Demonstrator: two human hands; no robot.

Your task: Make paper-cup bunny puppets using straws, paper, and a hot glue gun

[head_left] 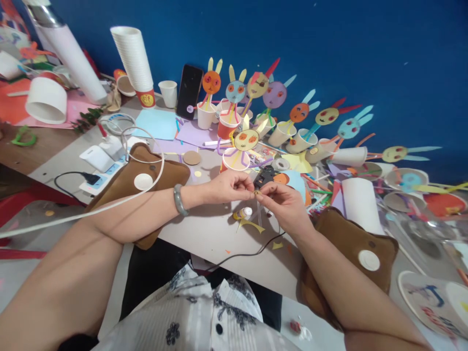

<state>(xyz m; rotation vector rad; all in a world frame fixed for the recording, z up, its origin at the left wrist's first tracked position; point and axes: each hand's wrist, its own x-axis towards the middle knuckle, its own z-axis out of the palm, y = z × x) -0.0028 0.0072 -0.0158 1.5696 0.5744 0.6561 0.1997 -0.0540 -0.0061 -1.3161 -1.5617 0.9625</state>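
Observation:
My left hand and my right hand meet above the table, fingertips pinched together on a tiny yellowish piece. The piece is too small to make out well. Just beyond the fingers stands a paper cup bearing a yellow rabbit face with purple arms. A black device lies right behind my fingertips. Below my hands is a small glue bottle with a white cap, beside a curved yellow paper scrap.
Rabbit-face cups line the blue wall. At the left are stacked cups, a power strip and a white cable. Brown cushions lie under both forearms. A black cord crosses the front. Paper scraps and sticks clutter the right.

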